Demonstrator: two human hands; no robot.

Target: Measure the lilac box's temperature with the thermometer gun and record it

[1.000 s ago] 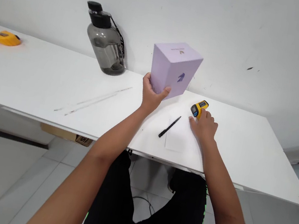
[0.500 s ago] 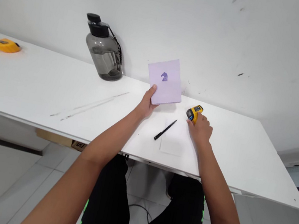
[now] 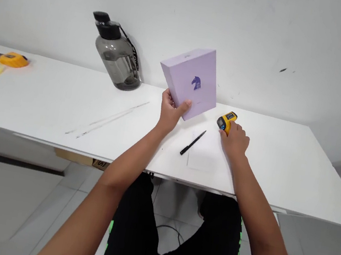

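- Lilac box [image 3: 195, 81] is tilted up over the table [image 3: 282, 165], horse logo facing the camera.
- Left hand [image 3: 171, 112] has it by the lower left corner: thumb flat on the front, other fingers tucked behind, spread only as wide as the box needs.
- Right hand [image 3: 236, 141] is down on the table, fingers curled round the yellow thermometer [image 3: 227, 119], screen end poking out.
- Pen [image 3: 193, 142] lies between the hands, partly on some white paper [image 3: 204, 160].
- Bottle [image 3: 117, 63] stands by the wall, tape measure [image 3: 14, 60] way off left.
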